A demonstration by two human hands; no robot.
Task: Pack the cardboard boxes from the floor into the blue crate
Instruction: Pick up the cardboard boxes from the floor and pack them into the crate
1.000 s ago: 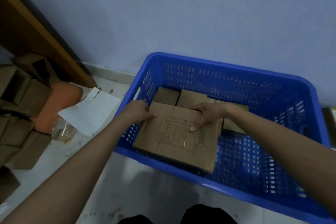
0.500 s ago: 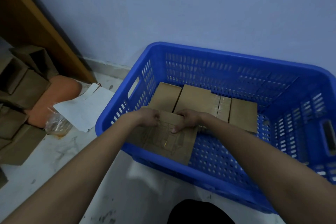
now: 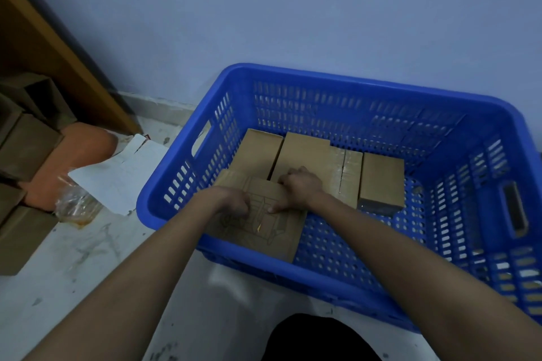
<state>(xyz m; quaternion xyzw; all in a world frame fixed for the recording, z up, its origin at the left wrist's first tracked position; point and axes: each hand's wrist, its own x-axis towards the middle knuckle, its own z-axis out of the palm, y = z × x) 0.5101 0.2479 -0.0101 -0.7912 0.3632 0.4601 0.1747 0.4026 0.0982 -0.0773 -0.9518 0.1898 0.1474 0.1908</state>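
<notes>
Placing step: both hands, left (image 3: pixel 234 202) and right (image 3: pixel 299 186), grasp the printed box (image 3: pixel 264 228), fingers curled over its far edge, low in the crate (image 3: pixel 484 114) at 7 o'clock, touching the boxes behind. Next: release, fetch another from the 9 o'clock pile (image 3: pixel 17 231).

The pale, scuffed floor (image 3: pixel 88 281) carries the blue crate (image 3: pixel 331 284), set against the wall. Left of the crate lie a white sheet (image 3: pixel 123 176), a crumpled clear bag (image 3: pixel 77 204) and an orange thing (image 3: pixel 73 155). Farther left of the crate sit brown cardboard boxes (image 3: pixel 20 231), bunched together beside the orange thing.
</notes>
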